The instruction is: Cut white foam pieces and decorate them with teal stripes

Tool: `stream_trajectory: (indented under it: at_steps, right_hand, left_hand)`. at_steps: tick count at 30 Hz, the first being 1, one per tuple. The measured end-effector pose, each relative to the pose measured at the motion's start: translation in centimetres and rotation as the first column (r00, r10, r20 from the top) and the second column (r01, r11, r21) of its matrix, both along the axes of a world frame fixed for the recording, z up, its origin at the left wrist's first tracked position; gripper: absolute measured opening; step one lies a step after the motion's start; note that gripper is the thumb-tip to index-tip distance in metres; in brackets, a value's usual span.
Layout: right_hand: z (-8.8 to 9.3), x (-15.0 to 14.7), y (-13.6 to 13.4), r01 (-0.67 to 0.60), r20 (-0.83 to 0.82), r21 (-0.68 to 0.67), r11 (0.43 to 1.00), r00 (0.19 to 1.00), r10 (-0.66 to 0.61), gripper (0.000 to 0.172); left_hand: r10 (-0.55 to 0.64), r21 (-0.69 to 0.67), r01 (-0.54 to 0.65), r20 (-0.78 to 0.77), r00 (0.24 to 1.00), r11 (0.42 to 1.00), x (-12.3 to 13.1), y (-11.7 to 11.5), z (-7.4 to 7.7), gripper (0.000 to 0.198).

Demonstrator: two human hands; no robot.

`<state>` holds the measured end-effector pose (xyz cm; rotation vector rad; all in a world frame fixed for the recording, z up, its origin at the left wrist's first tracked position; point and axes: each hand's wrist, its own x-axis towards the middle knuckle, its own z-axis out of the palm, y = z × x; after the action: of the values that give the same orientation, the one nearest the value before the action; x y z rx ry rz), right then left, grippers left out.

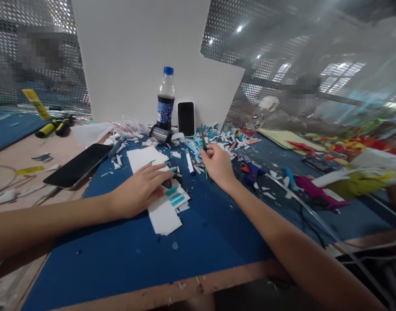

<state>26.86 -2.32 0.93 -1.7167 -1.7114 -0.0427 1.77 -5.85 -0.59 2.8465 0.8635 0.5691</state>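
Note:
My left hand [145, 185] lies over a white foam or paper sheet [165, 220], fingers stretched out and apart. Short teal strips [176, 198] show on a white piece just right of its fingers. Something dark sits partly hidden beneath the fingertips; I cannot make out what it is. My right hand [217, 164] is closed around a thin dark pointed tool [203, 139], held upright with its tip away from me; its exact kind is unclear. Between the two hands lies a white marker with a blue end [189, 162].
White and blue scraps [214, 137] are heaped at the back, near a cola bottle [165, 101] and an upright phone [186, 119]. A black tablet or phone [79, 166] lies left. Glue guns, one blue [252, 172] and one magenta [319, 192], lie right with cords.

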Motion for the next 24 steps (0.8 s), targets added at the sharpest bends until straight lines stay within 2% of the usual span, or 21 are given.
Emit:
stream_trajectory:
  at_steps: [5,11,15,21,24]
  right_hand:
    - [0.1,0.6,0.5,-0.004,-0.060,-0.003,1.000,0.998,0.004,0.025]
    - [0.2,-1.4,-1.3,-0.226,-0.074,-0.060,0.972,0.972,0.221,0.033]
    - [0.0,-3.1,-2.8,-0.309,-0.048,-0.163,0.937,0.951,0.305,0.040]
    - [-0.2,-3.2,-2.7,-0.259,0.060,-0.293,0.920,0.956,0.288,0.044]
    - [-0.2,-2.7,-2.2,-0.225,0.094,-0.301,0.927,0.960,0.264,0.043]
  left_hand:
    - [0.047,0.007,-0.046,-0.094,0.994,0.999,0.0,0.1,-0.6,0.041]
    - [-0.016,-0.025,0.014,-0.099,0.995,1.000,0.3,-0.2,0.2,0.046]
    - [-0.076,0.010,0.077,-0.081,0.994,0.997,0.2,-0.1,0.3,0.043]
    - [-0.130,0.121,0.136,-0.053,0.990,0.983,0.0,-0.2,-0.4,0.037]
    - [-0.064,0.245,0.074,-0.048,0.997,0.967,0.0,-0.4,0.0,0.034]
